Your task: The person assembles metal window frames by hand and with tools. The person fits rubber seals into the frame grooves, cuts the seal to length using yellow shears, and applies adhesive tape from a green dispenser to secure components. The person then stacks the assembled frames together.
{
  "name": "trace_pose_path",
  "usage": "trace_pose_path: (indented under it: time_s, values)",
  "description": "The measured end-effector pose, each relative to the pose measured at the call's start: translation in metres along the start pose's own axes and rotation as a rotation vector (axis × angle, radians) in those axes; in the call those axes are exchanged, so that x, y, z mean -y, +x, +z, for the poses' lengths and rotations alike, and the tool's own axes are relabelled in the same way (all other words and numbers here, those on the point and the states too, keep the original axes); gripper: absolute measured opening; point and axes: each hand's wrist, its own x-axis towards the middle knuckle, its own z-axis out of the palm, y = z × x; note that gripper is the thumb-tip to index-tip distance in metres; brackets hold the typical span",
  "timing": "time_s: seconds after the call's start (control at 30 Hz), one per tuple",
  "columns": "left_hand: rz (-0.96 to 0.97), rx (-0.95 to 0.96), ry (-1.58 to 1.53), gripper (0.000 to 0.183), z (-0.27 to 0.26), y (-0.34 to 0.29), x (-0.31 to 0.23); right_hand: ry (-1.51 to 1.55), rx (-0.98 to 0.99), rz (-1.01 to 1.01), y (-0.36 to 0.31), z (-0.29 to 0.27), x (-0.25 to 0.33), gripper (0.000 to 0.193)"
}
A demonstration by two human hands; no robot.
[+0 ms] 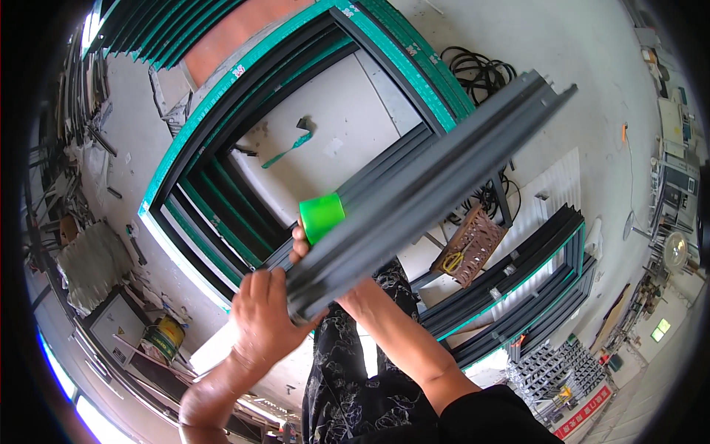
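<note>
A long dark grey metal profile [436,185] with lengthwise grooves slants across the middle, its far end raised to the upper right. My left hand [265,314] is closed around its near lower end. My right forearm passes beneath the profile, which hides most of my right hand [299,243]. Only its fingertips show on the other side, curled against a bright green roll of tape [322,214]. The roll sits close beside the profile; whether they touch, I cannot tell. The profile is slightly smeared by motion.
Stacked dark window frames with green film [214,96] stand ahead. On the right, a brown perforated basket [470,248] holds yellow-handled scissors [452,260], near more curved-looking dark frames [510,277]. Coiled black cable [481,70] lies behind. A yellow-green bucket [164,337] stands at left.
</note>
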Motion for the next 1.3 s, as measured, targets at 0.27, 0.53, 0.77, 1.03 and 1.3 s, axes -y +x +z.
trace_pose_path:
  time_s: [0.27,0.53,0.77,1.03,1.3]
  values:
    - [-0.05,-0.154,-0.021,0.083,-0.009,-0.12,-0.019,-0.185,0.122,0.131,-0.075,0.032,-0.058,0.046]
    - [-0.081,-0.282,-0.043,0.086,-0.085,-0.198,-0.04,-0.22,0.168,0.203,-0.13,0.102,-0.125,0.043]
    - [-0.148,-0.45,-0.039,0.067,-0.173,-0.224,-0.088,-0.304,0.232,0.309,-0.152,0.162,-0.162,0.023]
    - [-0.225,-0.456,0.177,0.06,-0.201,-0.17,-0.143,0.077,0.172,0.559,-0.11,0.181,-0.109,0.03]
    - [-0.234,-0.456,0.192,0.057,-0.167,-0.087,-0.18,0.209,0.208,0.69,-0.059,0.15,-0.017,0.03]
